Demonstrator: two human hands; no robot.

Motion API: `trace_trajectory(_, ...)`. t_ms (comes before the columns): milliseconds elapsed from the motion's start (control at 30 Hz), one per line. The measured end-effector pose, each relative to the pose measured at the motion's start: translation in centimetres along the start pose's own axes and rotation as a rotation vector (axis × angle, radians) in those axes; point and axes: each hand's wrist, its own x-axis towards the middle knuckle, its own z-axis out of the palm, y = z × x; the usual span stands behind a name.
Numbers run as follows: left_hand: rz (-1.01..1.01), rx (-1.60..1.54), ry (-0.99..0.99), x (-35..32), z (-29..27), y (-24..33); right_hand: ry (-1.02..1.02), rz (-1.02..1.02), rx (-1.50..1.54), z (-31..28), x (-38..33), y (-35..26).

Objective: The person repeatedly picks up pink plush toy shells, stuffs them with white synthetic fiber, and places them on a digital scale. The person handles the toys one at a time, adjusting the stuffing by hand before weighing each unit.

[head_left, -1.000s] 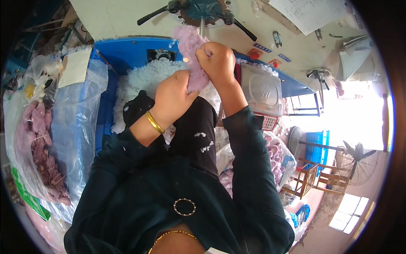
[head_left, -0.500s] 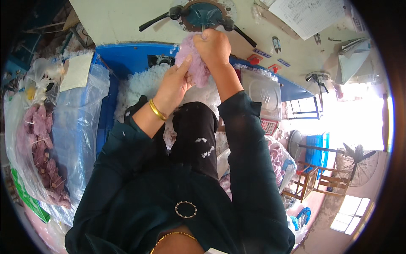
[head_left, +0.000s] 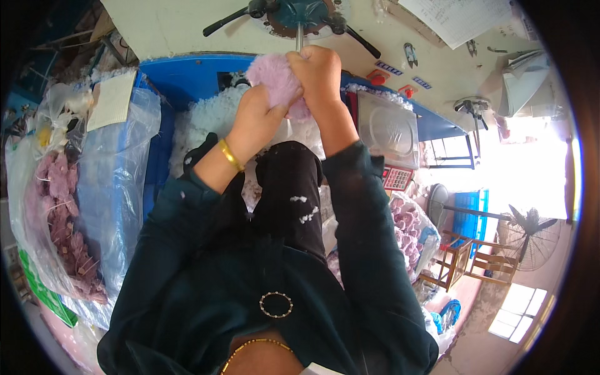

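A fluffy pink plush piece [head_left: 275,77] is held between both hands, just below a thin metal nozzle [head_left: 299,39]. The nozzle comes out of a dark green machine head with black lever handles. My right hand [head_left: 317,70] is closed round the upper right of the plush, close to the nozzle's end; whether the nozzle goes inside is hidden. My left hand [head_left: 256,115] grips the plush from below left, thumb on its near side, and wears a gold bangle. The plush looks rounded. White fibre stuffing [head_left: 209,125] lies in the blue trough [head_left: 181,78] beneath my hands.
At left, a clear plastic bag [head_left: 125,181] holds several pink plush pieces [head_left: 62,212]. Another bag of pink pieces [head_left: 406,234] stands at right. Papers [head_left: 459,19] and small snips [head_left: 410,54] lie on the tabletop, near red switches [head_left: 377,77]. A fan [head_left: 528,237] and wooden chair [head_left: 456,262] stand farther right.
The plush looks rounder and has shifted slightly left. My left hand has turned and wraps it from below. My right hand has come slightly down, showing more of the nozzle.
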Motion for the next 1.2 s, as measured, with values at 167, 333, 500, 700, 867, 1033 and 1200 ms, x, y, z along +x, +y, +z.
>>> trace_trajectory(167, -0.116, -0.482, 0.163, 0.4, 0.5, 4.3, 0.029, -0.057, 0.103, -0.2, -0.4, 0.5)
trace_trajectory(333, -0.312, -0.356, 0.114, 3.4, 0.7, 1.4, 0.03, -0.039, 0.115, -0.2, 2.0, 0.1)
trace_trajectory(500, -0.271, -0.693, -0.006, 0.5, 0.2, 2.7, 0.078, -0.189, 0.055, 0.4, 0.5, 1.4)
trace_trajectory(700, -0.405, -1.413, -0.177, -3.0, -1.8, 3.0, 0.073, -0.378, 0.266, -0.4, -3.0, 3.8)
trace_trajectory(867, -0.498, -1.173, -0.308, -2.3, -0.9, 0.5, -0.039, -0.344, 0.357, -1.2, -4.5, 4.2)
trace_trajectory(1033, 0.105, -0.289, -0.024, 0.8, 1.5, -0.2, -0.036, -0.378, 0.473, -0.4, -1.4, 4.9)
trace_trajectory(1200, 0.049, -0.405, -0.113, 0.4, 0.9, -0.2, -0.024, -0.448, 0.345, -0.8, -1.3, 4.3)
